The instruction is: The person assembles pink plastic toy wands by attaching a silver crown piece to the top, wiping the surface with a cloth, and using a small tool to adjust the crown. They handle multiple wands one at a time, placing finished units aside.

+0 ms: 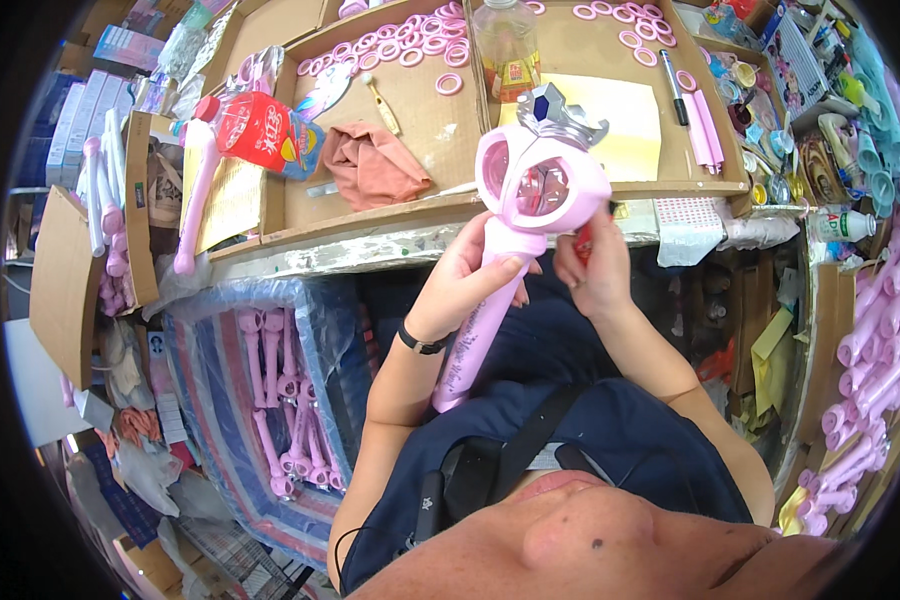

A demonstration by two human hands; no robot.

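A pink toy wand stands tilted in front of my chest, its handle wrapped by the closed fingers of my left hand. Its round head has clear windows, and a silver crown with a blue gem tops it. My right hand is closed just below the right side of the head. In its fingers sits a small red object, mostly hidden, so its kind is unclear. An orange-brown cloth lies beyond my left hand in the cardboard tray.
Many pink rings lie in the trays. A red-labelled bottle, a clear bottle, a brush and a black marker are nearby. Finished-looking wands fill a striped bag at left; pink handles pile up at right.
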